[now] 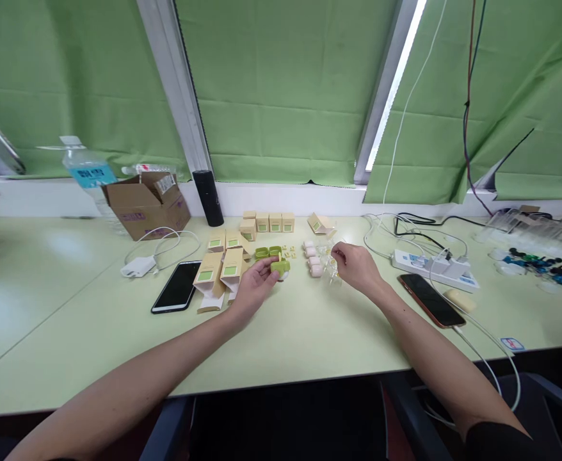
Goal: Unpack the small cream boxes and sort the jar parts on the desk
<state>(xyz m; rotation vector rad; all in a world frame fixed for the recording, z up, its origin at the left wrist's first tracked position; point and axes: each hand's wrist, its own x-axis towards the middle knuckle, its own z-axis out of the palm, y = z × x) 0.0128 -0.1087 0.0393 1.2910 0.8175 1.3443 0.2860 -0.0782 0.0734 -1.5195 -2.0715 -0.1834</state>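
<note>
My left hand (258, 282) is closed on a small green plastic piece (280, 267) with a whitish part at its underside. Just beyond it lie more green pieces (267, 251) and several tiny yellow-green bits (288, 252). My right hand (355, 264) has its fingertips pinched together above a group of small clear plastic pieces (331, 271); what the pinch holds, if anything, is too small to make out. A row of pale pink pieces (313, 261) stands between the two hands. Open beige cartons (232, 266) with green labels lie beside my left hand.
Small beige boxes (275, 222) stand at the back, near a black cylinder (208, 198) and a brown cardboard box (149, 203). A phone (176, 286) lies at left, another phone (429, 299) at right by a white power strip (434, 269) with loose cables.
</note>
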